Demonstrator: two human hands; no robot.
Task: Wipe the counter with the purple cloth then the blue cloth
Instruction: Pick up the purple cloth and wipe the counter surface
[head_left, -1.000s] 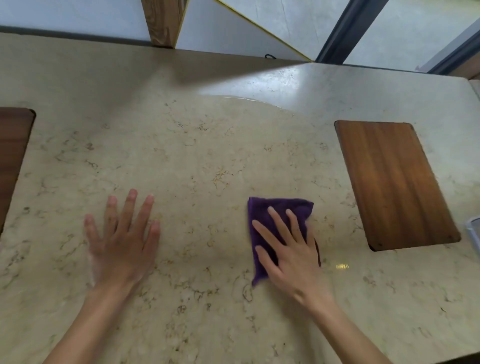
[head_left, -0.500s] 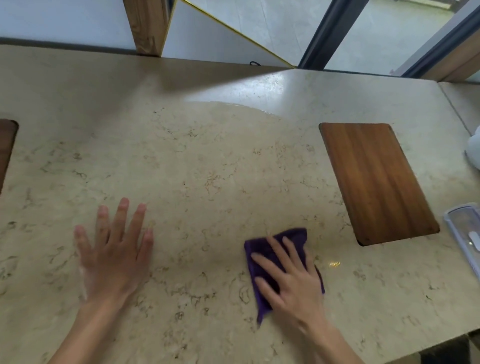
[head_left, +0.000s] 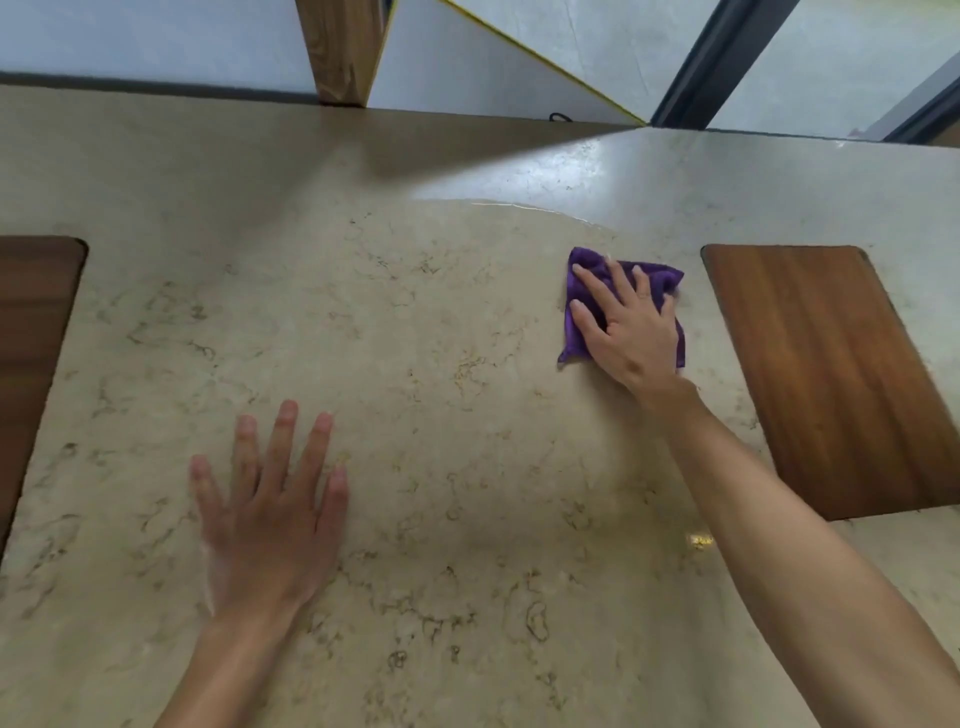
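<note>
A folded purple cloth (head_left: 584, 270) lies flat on the beige marbled counter (head_left: 415, 338), right of centre and towards the far side. My right hand (head_left: 631, 327) presses down on it with fingers spread, arm stretched forward. Nearer to me on the left, my left hand (head_left: 270, 514) rests palm-down on the bare counter, fingers apart, holding nothing. No blue cloth is in view.
A wooden inset panel (head_left: 831, 374) sits in the counter just right of the cloth, and another (head_left: 31, 353) at the left edge. A wet streak (head_left: 524, 208) shines beyond the cloth. A wooden post (head_left: 340, 52) and a wall stand behind the counter's far edge.
My right hand has pushed the purple cloth away from me, from the near part of the counter to the far right. The left hand has stayed flat in place.
</note>
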